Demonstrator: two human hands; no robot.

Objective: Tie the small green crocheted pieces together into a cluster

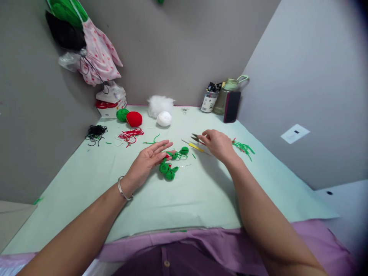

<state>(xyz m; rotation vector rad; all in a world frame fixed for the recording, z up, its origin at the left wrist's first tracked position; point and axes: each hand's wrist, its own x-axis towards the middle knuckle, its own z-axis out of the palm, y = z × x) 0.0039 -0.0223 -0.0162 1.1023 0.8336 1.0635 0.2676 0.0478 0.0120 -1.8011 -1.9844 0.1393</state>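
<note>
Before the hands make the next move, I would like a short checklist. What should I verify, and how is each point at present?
1. Left hand at the green crocheted pieces: ok, its fingers reach over their upper edge.
2. Right hand at the dark snips: ok, the blades show beyond the fingertips.
3. Firm grip on the snips: cannot tell, the fingers hide their handles.
4. Needle out of the way: not ok, it lies loose right beside the pieces.
5. Yellow-handled hook clear of the right hand: not ok, it lies close by.
6. Phone away from both hands: ok, it stands at the back.
</note>
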